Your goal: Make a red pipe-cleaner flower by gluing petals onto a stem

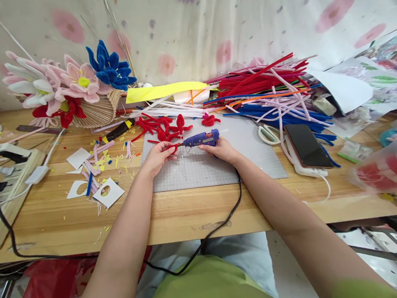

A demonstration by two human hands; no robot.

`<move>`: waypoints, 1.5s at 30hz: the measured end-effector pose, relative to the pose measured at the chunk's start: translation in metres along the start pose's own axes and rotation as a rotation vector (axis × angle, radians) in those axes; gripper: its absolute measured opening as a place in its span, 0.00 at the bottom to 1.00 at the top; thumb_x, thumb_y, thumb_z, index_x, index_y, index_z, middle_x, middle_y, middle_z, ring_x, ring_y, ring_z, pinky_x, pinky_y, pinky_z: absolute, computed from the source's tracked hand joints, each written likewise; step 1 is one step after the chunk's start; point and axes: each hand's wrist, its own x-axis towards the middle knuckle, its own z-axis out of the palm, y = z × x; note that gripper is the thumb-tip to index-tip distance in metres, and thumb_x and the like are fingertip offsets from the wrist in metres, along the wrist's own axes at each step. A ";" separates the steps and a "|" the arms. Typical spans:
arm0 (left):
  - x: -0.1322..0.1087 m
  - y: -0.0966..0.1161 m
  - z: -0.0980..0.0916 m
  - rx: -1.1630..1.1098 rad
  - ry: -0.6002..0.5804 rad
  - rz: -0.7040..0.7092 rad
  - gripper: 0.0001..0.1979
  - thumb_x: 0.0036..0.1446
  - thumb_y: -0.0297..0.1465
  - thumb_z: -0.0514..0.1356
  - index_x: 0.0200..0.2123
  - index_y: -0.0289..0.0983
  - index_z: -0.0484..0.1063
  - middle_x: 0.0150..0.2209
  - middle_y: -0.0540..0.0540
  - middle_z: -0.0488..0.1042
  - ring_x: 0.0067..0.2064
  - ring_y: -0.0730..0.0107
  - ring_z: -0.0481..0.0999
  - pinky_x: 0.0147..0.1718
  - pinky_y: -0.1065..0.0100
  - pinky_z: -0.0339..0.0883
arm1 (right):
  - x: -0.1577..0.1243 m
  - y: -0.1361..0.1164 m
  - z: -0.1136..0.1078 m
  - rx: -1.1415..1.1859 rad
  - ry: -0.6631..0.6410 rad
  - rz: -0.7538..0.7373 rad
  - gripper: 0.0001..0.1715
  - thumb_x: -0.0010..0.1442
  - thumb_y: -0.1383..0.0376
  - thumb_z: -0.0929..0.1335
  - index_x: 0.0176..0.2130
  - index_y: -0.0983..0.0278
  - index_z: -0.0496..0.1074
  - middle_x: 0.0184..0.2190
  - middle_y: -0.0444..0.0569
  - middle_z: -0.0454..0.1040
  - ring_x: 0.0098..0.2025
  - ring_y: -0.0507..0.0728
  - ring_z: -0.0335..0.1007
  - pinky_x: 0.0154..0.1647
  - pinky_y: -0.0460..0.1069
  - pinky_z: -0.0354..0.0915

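- Blue glue gun (202, 139) is gripped in my right hand (223, 149), its nozzle pointing left above the grey cutting mat (255, 162).
- Red pipe-cleaner petal (174, 147) is pinched by my left hand (159, 154), right at the nozzle tip.
- Black cord (236, 201) trails off the table edge.

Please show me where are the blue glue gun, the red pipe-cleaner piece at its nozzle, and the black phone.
blue glue gun (202, 139): head view, middle of body.
red pipe-cleaner piece (176, 146): head view, end near nozzle.
black phone (307, 146): head view, screen centre.

Right hand (223, 149) with glue gun (202, 139), left hand (158, 156) with red petal (175, 147)
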 end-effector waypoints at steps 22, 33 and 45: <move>0.002 -0.002 -0.002 0.015 -0.016 0.014 0.10 0.45 0.25 0.67 0.31 0.33 0.68 0.27 0.50 0.73 0.29 0.75 0.74 0.30 0.70 0.69 | -0.003 -0.002 -0.003 0.044 -0.019 -0.019 0.27 0.40 0.43 0.73 0.29 0.62 0.70 0.19 0.43 0.66 0.29 0.54 0.65 0.28 0.49 0.61; 0.002 -0.004 -0.002 0.037 -0.027 0.028 0.10 0.45 0.25 0.67 0.31 0.33 0.68 0.27 0.50 0.73 0.29 0.76 0.73 0.30 0.71 0.69 | -0.003 -0.004 -0.003 0.067 -0.025 -0.030 0.28 0.38 0.44 0.74 0.30 0.62 0.70 0.18 0.42 0.65 0.26 0.53 0.63 0.27 0.49 0.60; 0.003 -0.004 -0.004 0.034 -0.023 0.024 0.10 0.44 0.25 0.67 0.31 0.34 0.69 0.27 0.50 0.73 0.28 0.75 0.74 0.30 0.71 0.69 | -0.004 -0.006 -0.002 0.072 -0.035 -0.033 0.28 0.39 0.44 0.73 0.30 0.63 0.70 0.18 0.42 0.64 0.27 0.53 0.64 0.27 0.48 0.60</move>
